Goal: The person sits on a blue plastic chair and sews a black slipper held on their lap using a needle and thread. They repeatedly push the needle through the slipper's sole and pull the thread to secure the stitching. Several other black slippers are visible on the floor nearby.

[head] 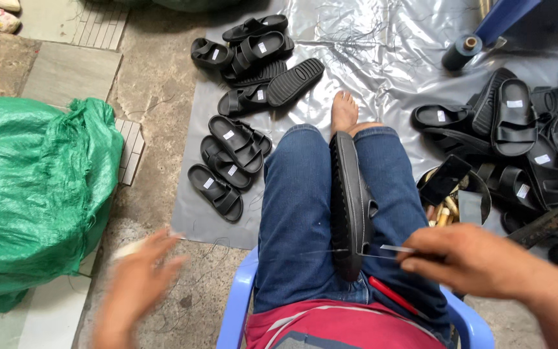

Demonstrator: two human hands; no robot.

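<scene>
I see the sandal (349, 200) standing on edge between my knees, long axis running away from me, toe toward my bare foot (344, 111). My right hand (469, 258) sits just right of its near end, pinching a needle (396, 248) against the sole. My left hand (138, 284) is well off left, fingers spread, too blurred to tell what it holds. Thread (321, 251) barely shows.

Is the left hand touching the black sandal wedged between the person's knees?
Apart. The head view shows the blurred left hand out over the bare floor, well clear of the black sandal, with a blue-jeaned thigh between them.
</scene>
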